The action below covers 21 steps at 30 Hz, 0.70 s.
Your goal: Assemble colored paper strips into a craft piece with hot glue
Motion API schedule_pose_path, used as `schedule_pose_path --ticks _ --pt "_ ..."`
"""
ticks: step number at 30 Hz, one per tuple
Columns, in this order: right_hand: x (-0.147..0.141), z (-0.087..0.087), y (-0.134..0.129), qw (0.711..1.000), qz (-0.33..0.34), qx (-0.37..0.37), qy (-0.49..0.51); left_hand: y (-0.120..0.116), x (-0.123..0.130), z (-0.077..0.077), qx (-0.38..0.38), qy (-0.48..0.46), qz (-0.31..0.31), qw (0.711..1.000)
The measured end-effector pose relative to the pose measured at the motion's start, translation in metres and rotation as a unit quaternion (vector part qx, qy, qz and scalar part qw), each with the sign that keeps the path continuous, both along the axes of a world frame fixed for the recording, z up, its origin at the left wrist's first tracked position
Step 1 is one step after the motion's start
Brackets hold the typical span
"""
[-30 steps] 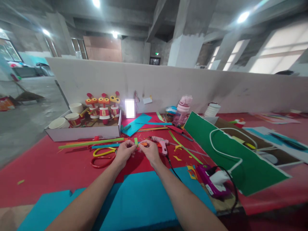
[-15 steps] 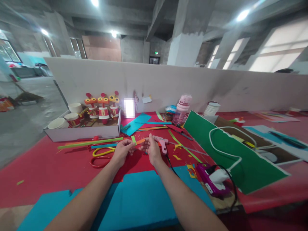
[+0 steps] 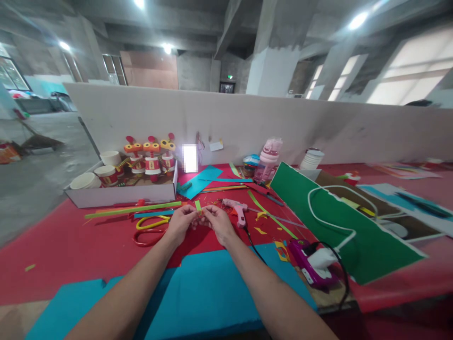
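Red surface underlies the work. Between left hand and right hand, both equally near, a green paper strip points its long axis toward 11–12 o'clock. Fingers of both pinch its near end. Glue gun: 2 o'clock from right hand. Labels on cups, 10 o'clock: too small to read.

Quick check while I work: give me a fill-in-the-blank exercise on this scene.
The colour of the paper strip standing up between the left hand and right hand is ____.
The glue gun is coloured ____.
The number of red-topped figures in the white box is ____.

Missing words: green; pink; three.
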State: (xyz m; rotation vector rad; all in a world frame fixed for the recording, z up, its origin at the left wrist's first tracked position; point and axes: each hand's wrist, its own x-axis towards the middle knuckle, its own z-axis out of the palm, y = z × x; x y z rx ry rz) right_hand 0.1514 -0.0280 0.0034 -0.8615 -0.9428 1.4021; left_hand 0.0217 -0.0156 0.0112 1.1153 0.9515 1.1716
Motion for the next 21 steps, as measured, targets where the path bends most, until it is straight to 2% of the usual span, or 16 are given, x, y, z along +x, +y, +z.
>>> schedule_pose_path --ticks 8,13,19,21 --pt "-0.0009 -0.0063 0.0022 1.0 -0.013 0.008 -0.026 0.0001 -0.0002 -0.0011 0.005 0.011 -0.003 1.0" --pt "0.0009 -0.0079 0.0039 0.995 -0.053 0.04 -0.08 0.0012 -0.0013 -0.0015 0.013 -0.001 -0.023 1.0" --pt "0.0054 -0.0043 0.0036 0.977 -0.12 0.087 -0.155 -0.002 -0.0002 0.0038 -0.017 -0.053 -0.035 0.998" --pt "0.0058 -0.0035 0.0037 0.975 -0.125 0.091 -0.157 -0.0031 0.0 0.0047 -0.003 -0.038 -0.036 0.999"
